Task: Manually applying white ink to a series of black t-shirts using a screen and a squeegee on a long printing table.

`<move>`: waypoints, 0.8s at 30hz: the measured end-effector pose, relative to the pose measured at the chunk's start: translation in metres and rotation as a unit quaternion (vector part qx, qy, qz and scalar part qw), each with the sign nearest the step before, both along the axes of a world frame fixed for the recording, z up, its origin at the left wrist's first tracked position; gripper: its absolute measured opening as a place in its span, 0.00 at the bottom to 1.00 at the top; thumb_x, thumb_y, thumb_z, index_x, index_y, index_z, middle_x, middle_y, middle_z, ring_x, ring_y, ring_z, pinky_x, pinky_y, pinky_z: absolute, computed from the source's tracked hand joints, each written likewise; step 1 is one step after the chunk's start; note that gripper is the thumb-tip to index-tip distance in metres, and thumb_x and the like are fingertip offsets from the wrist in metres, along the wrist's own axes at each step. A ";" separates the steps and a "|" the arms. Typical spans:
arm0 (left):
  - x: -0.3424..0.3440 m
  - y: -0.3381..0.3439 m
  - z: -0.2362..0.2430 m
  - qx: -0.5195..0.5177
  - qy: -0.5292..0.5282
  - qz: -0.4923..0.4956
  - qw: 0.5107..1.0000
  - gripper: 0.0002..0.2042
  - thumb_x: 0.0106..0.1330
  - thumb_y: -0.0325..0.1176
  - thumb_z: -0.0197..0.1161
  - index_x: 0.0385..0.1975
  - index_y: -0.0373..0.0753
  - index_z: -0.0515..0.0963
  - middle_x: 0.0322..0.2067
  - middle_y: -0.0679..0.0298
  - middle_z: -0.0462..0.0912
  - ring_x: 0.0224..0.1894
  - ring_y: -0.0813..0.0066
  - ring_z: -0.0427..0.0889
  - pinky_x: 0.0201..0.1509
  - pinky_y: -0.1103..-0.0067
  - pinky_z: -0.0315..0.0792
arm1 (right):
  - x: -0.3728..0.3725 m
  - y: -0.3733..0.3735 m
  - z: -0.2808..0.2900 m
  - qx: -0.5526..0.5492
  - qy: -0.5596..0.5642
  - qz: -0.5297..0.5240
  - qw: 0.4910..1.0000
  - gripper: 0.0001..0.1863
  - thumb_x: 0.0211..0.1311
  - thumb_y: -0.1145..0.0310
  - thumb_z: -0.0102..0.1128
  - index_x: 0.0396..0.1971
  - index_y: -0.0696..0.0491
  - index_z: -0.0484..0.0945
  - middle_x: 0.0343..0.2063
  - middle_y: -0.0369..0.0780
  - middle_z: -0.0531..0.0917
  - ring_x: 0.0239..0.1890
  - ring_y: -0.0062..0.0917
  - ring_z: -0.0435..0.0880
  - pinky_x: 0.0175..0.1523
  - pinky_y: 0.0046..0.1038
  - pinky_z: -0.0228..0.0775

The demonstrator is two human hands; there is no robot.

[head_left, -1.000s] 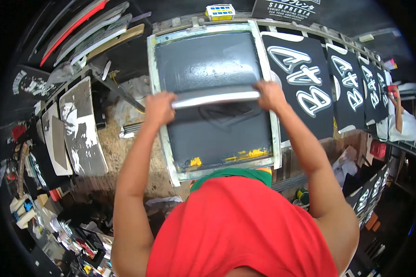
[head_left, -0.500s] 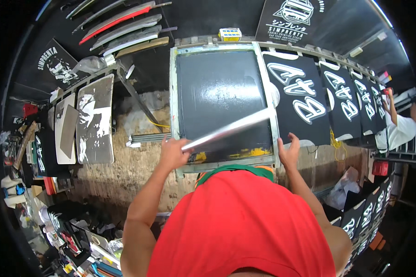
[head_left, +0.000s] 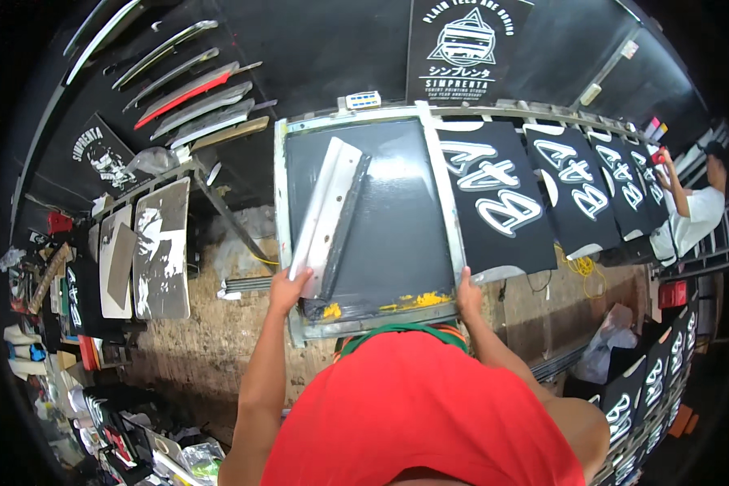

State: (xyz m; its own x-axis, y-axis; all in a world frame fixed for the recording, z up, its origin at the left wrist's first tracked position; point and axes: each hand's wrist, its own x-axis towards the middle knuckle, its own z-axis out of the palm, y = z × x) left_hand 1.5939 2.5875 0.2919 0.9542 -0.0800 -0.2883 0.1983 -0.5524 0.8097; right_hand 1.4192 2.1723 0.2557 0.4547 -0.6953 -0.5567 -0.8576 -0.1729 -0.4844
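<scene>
In front of me is a screen-printing frame [head_left: 451, 206] with pale rails and a dark mesh, smeared with yellow along its near end. A metal squeegee [head_left: 326, 212] with a dark blade lies slantwise on the left part of the mesh. My left hand [head_left: 289, 292] is closed on the left rail near the close corner, its thumb by the squeegee's lower end. Opposite it, my right hand [head_left: 469, 296] grips the right rail, thumb on top and fingers mostly hidden.
To the right, black printed shirts [head_left: 494, 190] lie on a row of boards. A co-worker [head_left: 697, 206] in a white top stands at the far right. Left of the frame are stained boards [head_left: 164, 251]. Several squeegees [head_left: 190, 97] hang on the back wall. Yellow cord [head_left: 579, 263] dangles at right.
The squeegee, held in my left hand before, now rests on the mesh. My left hand has moved to the left rail, and my right hand has closed on the right rail. The view has shifted.
</scene>
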 end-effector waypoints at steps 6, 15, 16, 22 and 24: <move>-0.041 -0.160 0.005 -0.032 0.034 -0.022 0.999 0.24 0.61 0.51 0.72 0.46 0.35 0.86 0.32 0.57 0.89 0.35 0.72 0.87 0.42 0.72 0.78 | -0.057 -0.150 0.001 -0.059 -0.025 -0.071 0.995 0.52 0.68 0.23 0.26 0.29 0.62 0.82 0.27 0.50 0.83 0.34 0.47 0.80 0.43 0.48 0.68; -0.082 -0.341 -0.016 0.038 -0.001 0.001 0.999 0.30 0.56 0.60 0.69 0.42 0.35 0.86 0.35 0.44 0.87 0.42 0.46 0.87 0.48 0.62 0.78 | -0.085 -0.366 -0.035 0.011 -0.039 -0.063 0.997 0.51 0.67 0.24 0.33 0.42 0.62 0.86 0.44 0.58 0.85 0.50 0.50 0.82 0.57 0.45 0.68; -0.086 -0.352 -0.010 0.025 -0.005 0.011 1.000 0.31 0.56 0.61 0.69 0.42 0.34 0.86 0.35 0.43 0.87 0.42 0.46 0.87 0.48 0.62 0.78 | -0.083 -0.376 -0.033 -0.017 -0.022 -0.064 0.998 0.53 0.65 0.23 0.35 0.39 0.65 0.86 0.42 0.57 0.85 0.48 0.47 0.82 0.56 0.43 0.68; -0.081 -0.396 0.015 0.038 0.019 0.027 0.999 0.32 0.55 0.62 0.69 0.42 0.34 0.86 0.36 0.43 0.86 0.43 0.44 0.86 0.49 0.61 0.77 | -0.088 -0.426 -0.061 -0.016 -0.068 -0.083 0.994 0.52 0.66 0.23 0.37 0.39 0.66 0.85 0.42 0.55 0.86 0.48 0.44 0.83 0.56 0.41 0.69; -0.083 -0.395 0.012 0.078 0.011 0.034 0.996 0.32 0.55 0.63 0.69 0.40 0.33 0.86 0.36 0.43 0.86 0.44 0.44 0.85 0.49 0.60 0.77 | -0.078 -0.414 -0.033 0.000 -0.101 -0.056 0.993 0.50 0.67 0.26 0.39 0.41 0.66 0.84 0.43 0.54 0.86 0.48 0.42 0.82 0.57 0.40 0.69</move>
State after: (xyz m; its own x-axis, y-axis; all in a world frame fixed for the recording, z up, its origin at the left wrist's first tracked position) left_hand 1.5106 2.1925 0.3039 0.9489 0.0327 -0.3139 0.2575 -0.6554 0.7101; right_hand 1.3413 1.7586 0.2226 0.4766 -0.7483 -0.4614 -0.7565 -0.0818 -0.6489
